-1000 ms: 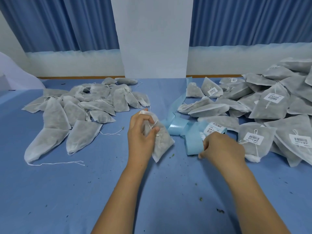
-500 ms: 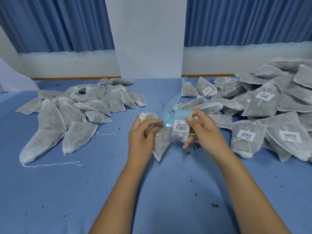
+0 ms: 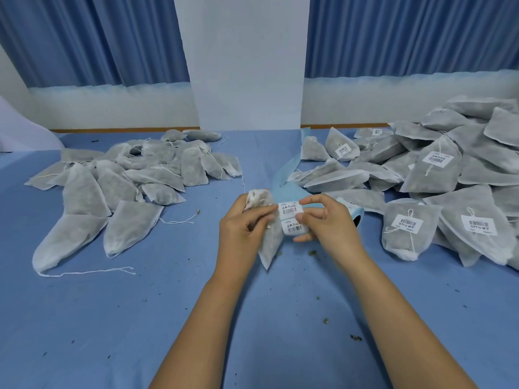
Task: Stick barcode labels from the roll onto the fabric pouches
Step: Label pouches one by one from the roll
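Observation:
My left hand (image 3: 243, 230) grips a grey fabric pouch (image 3: 271, 245) by its tied top, holding it above the blue table. My right hand (image 3: 325, 223) pinches the blue backing strip with white barcode labels (image 3: 289, 210) right beside the pouch, thumb and fingers at the strip's right edge. Two labels show on the strip, one above the other. The label roll (image 3: 354, 213) lies just behind my right hand, mostly hidden by it.
A pile of unlabelled pouches (image 3: 134, 181) lies at the left. A bigger heap of labelled pouches (image 3: 432, 178) fills the right side. Used blue backing tape (image 3: 289, 167) trails toward the back wall. Crumbs dot the blue table (image 3: 140, 318).
My right hand lifted the label strip from the table near the roll and brought it left against the pouch. My left hand kept hold of the pouch.

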Action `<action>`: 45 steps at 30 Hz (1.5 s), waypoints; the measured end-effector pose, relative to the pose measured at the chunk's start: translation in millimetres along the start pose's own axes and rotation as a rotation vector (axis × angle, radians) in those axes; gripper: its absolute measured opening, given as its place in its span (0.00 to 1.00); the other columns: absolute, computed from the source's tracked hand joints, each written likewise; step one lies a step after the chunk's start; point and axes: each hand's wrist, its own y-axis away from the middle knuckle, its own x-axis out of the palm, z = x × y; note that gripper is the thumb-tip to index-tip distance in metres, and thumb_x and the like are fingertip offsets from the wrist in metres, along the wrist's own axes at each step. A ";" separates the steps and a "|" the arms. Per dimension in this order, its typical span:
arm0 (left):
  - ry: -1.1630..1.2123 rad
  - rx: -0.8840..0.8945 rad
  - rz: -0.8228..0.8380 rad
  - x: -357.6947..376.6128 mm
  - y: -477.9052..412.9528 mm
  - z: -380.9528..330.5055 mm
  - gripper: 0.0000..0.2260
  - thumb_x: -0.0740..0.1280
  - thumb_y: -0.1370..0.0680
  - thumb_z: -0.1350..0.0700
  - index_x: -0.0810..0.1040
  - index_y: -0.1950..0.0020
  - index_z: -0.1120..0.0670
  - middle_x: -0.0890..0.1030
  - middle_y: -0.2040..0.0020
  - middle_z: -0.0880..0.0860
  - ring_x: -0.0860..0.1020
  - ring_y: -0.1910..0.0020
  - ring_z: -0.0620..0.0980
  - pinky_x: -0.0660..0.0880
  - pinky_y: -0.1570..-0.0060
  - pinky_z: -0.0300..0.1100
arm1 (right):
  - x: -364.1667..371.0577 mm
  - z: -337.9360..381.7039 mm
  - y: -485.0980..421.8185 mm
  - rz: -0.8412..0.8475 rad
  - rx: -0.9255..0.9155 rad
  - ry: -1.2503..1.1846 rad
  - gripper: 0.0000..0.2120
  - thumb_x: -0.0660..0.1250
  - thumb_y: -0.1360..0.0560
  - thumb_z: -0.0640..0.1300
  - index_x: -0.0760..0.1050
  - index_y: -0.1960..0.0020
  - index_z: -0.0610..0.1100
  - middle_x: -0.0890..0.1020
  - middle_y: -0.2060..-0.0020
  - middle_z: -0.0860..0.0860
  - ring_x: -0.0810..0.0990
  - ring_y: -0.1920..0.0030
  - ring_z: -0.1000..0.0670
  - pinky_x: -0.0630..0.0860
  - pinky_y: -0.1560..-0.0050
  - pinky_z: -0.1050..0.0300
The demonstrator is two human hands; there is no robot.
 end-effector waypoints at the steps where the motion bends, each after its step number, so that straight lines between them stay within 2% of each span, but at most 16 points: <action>1: -0.012 -0.004 0.005 0.7 -0.5 0.6 0.11 0.70 0.27 0.72 0.85 0.49 0.61 0.72 0.58 0.43 0.73 0.61 0.32 0.66 0.61 0.24 | 2.0 -1.0 0.4 0.003 0.004 0.008 0.10 0.66 0.25 0.30 0.72 0.49 0.42 0.84 0.57 0.44 0.84 0.66 0.47 0.82 0.65 0.55; 3: -0.029 -0.004 0.021 1.4 -1.1 2.4 0.11 0.72 0.28 0.70 0.85 0.48 0.60 0.72 0.59 0.43 0.72 0.63 0.33 0.66 0.61 0.25 | 5.6 -1.3 0.9 0.025 0.006 -0.013 0.10 0.67 0.26 0.30 0.71 0.48 0.39 0.84 0.58 0.42 0.84 0.66 0.47 0.82 0.60 0.56; 6: -0.075 0.035 0.053 2.0 -2.0 6.0 0.12 0.74 0.30 0.67 0.85 0.47 0.60 0.74 0.56 0.45 0.72 0.59 0.32 0.66 0.58 0.22 | 7.9 -1.7 0.8 0.071 -0.004 -0.062 0.06 0.64 0.26 0.26 0.73 0.51 0.34 0.83 0.60 0.39 0.84 0.66 0.50 0.79 0.62 0.65; 9: -0.111 0.091 0.093 3.6 -1.4 9.8 0.11 0.76 0.30 0.66 0.85 0.48 0.61 0.73 0.54 0.41 0.72 0.54 0.28 0.66 0.53 0.21 | 9.7 -4.8 0.6 0.119 -0.032 0.004 0.07 0.61 0.24 0.27 0.76 0.53 0.34 0.83 0.63 0.44 0.84 0.65 0.54 0.78 0.60 0.68; 14: -0.145 0.140 0.109 5.4 -0.4 11.5 0.07 0.74 0.28 0.64 0.85 0.51 0.61 0.74 0.54 0.43 0.73 0.57 0.26 0.66 0.56 0.20 | 9.3 -9.3 1.5 0.121 -0.077 0.092 0.10 0.65 0.24 0.30 0.79 0.58 0.42 0.84 0.63 0.45 0.83 0.66 0.56 0.79 0.67 0.63; 18: -0.123 0.118 0.151 3.5 0.2 11.6 0.05 0.73 0.26 0.64 0.86 0.51 0.59 0.76 0.53 0.45 0.74 0.61 0.32 0.67 0.59 0.23 | 7.9 -13.0 0.7 0.073 -0.123 0.284 0.08 0.67 0.25 0.35 0.82 0.55 0.46 0.85 0.58 0.47 0.84 0.63 0.49 0.82 0.63 0.54; 22: -0.107 0.127 0.168 1.8 0.3 10.9 0.06 0.72 0.26 0.64 0.86 0.51 0.59 0.77 0.52 0.46 0.74 0.58 0.31 0.68 0.57 0.24 | 9.2 -12.7 1.0 0.053 -0.165 0.416 0.07 0.68 0.24 0.37 0.83 0.49 0.43 0.85 0.56 0.49 0.83 0.65 0.53 0.81 0.65 0.58; 27: -0.104 0.099 0.173 1.8 0.8 9.5 0.05 0.71 0.25 0.65 0.86 0.53 0.59 0.75 0.56 0.37 0.74 0.63 0.32 0.65 0.62 0.23 | 10.0 -11.0 2.2 0.046 -0.166 0.494 0.07 0.67 0.24 0.39 0.82 0.48 0.45 0.84 0.56 0.51 0.81 0.74 0.51 0.80 0.64 0.55; 29: -0.095 0.058 0.140 1.7 0.5 8.6 0.05 0.70 0.25 0.66 0.86 0.56 0.60 0.74 0.61 0.39 0.72 0.66 0.34 0.64 0.65 0.24 | 11.0 -11.4 2.3 0.060 -0.155 0.483 0.07 0.67 0.24 0.38 0.83 0.49 0.44 0.84 0.57 0.51 0.81 0.72 0.54 0.81 0.63 0.54; 31: -0.076 -0.050 0.065 1.5 -0.8 7.4 0.07 0.70 0.25 0.66 0.85 0.62 0.59 0.71 0.66 0.43 0.69 0.70 0.38 0.62 0.68 0.28 | 10.6 -12.2 1.6 0.045 -0.179 0.497 0.06 0.69 0.26 0.39 0.84 0.52 0.44 0.83 0.63 0.58 0.80 0.69 0.61 0.81 0.60 0.56; 33: -0.053 -0.185 -0.078 -0.2 -3.1 8.1 0.13 0.69 0.25 0.66 0.79 0.70 0.56 0.68 0.69 0.49 0.64 0.71 0.41 0.59 0.70 0.34 | 7.4 -12.8 -0.3 -0.007 -0.212 0.534 0.03 0.71 0.27 0.41 0.84 0.55 0.46 0.78 0.71 0.65 0.76 0.70 0.64 0.76 0.61 0.64; 35: 0.004 -0.309 -0.243 -6.0 -6.0 8.8 0.16 0.68 0.25 0.64 0.75 0.72 0.53 0.69 0.67 0.54 0.62 0.69 0.42 0.59 0.70 0.35 | 3.5 -14.2 -2.2 -0.084 -0.209 0.550 0.03 0.71 0.27 0.40 0.83 0.59 0.45 0.77 0.74 0.64 0.75 0.73 0.62 0.73 0.66 0.65; 37: 0.072 -0.385 -0.387 -12.9 -8.0 9.3 0.11 0.67 0.24 0.62 0.81 0.66 0.58 0.74 0.64 0.55 0.66 0.68 0.42 0.62 0.67 0.32 | 2.2 -16.3 -3.7 -0.136 -0.158 0.469 0.04 0.68 0.26 0.37 0.79 0.59 0.42 0.78 0.70 0.59 0.75 0.77 0.58 0.76 0.71 0.57; 40: 0.119 -0.371 -0.498 -16.6 -9.3 6.9 0.07 0.68 0.23 0.62 0.84 0.57 0.62 0.78 0.60 0.53 0.73 0.67 0.35 0.67 0.62 0.26 | 7.5 -16.4 -4.3 -0.225 -0.143 0.313 0.07 0.67 0.27 0.33 0.73 0.51 0.42 0.77 0.59 0.53 0.81 0.68 0.52 0.76 0.67 0.62; 43: 0.143 -0.294 -0.449 -13.2 -7.1 2.2 0.09 0.68 0.23 0.63 0.83 0.60 0.53 0.76 0.62 0.53 0.69 0.69 0.39 0.66 0.65 0.28 | 12.3 -15.5 -3.8 -0.222 -0.181 0.223 0.14 0.66 0.27 0.30 0.66 0.46 0.42 0.72 0.46 0.48 0.80 0.49 0.51 0.76 0.52 0.67; 45: 0.102 -0.217 -0.381 -9.9 -5.0 2.0 0.10 0.69 0.24 0.64 0.83 0.60 0.50 0.74 0.64 0.57 0.67 0.69 0.42 0.65 0.67 0.33 | 13.4 -13.7 -0.8 -0.270 -0.263 0.294 0.12 0.66 0.28 0.28 0.68 0.52 0.40 0.69 0.47 0.48 0.79 0.51 0.52 0.76 0.55 0.68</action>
